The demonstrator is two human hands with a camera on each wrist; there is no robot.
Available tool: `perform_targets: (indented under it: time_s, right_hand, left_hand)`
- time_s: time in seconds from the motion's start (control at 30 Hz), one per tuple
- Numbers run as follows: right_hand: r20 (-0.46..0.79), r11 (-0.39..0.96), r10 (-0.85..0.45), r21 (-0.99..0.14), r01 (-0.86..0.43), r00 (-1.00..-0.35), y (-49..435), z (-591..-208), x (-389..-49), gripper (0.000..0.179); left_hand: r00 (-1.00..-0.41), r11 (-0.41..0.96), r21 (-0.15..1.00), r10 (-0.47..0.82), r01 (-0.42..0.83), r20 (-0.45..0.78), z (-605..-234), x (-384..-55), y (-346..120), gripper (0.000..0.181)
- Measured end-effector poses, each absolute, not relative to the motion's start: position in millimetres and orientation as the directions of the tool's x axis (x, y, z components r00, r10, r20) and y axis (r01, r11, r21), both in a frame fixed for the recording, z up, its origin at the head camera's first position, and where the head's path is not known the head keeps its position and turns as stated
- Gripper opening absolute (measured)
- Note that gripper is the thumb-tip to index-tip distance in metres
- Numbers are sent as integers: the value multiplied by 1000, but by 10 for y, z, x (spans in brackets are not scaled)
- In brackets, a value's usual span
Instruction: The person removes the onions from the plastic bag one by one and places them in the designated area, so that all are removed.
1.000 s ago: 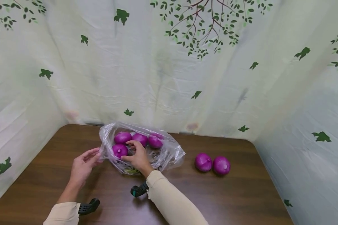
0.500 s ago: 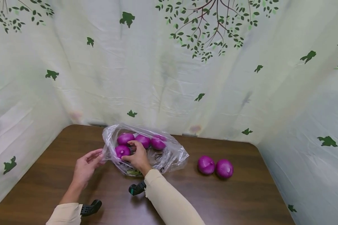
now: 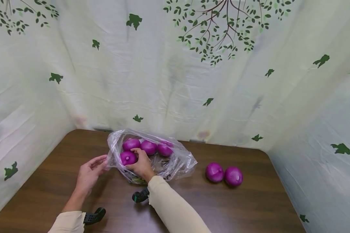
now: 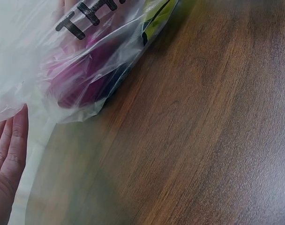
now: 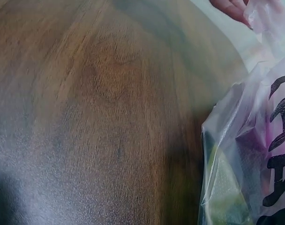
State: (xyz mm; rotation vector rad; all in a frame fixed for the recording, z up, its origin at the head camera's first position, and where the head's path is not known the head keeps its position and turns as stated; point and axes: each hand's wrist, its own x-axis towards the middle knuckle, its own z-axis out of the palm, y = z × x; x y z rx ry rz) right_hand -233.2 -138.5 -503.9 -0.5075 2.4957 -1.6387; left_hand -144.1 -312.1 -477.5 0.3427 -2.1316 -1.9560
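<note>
A clear plastic bag lies on its side near the back of the table, mouth spread open. My left hand pinches the left edge of its mouth between thumb and fingers. Inside the bag, my right hand grips the front-left purple onion, thumb at its near side and fingers over its far side. Behind it in the bag sit several more purple onions, such as one purple onion in the middle. Black print shows on the bag in the left wrist view.
On the brown wooden table, two purple onions, a left onion and a right onion, sit side by side right of the bag. A pale curtain with leaf prints encloses the table's back and sides.
My right fingers have come down and closed round the front-left onion. My left hand keeps its hold on the bag's edge. The head view has shifted slightly.
</note>
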Motion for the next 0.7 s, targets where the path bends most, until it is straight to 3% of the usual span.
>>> perform_targets:
  time_s: [0.7]
  right_hand:
    - [82,469,-349,-847,-249,-934,-1456,-5139,-2331,72]
  left_hand:
    - [-946,92,996,-324,-12,18,-4796,-1430,-3138,48]
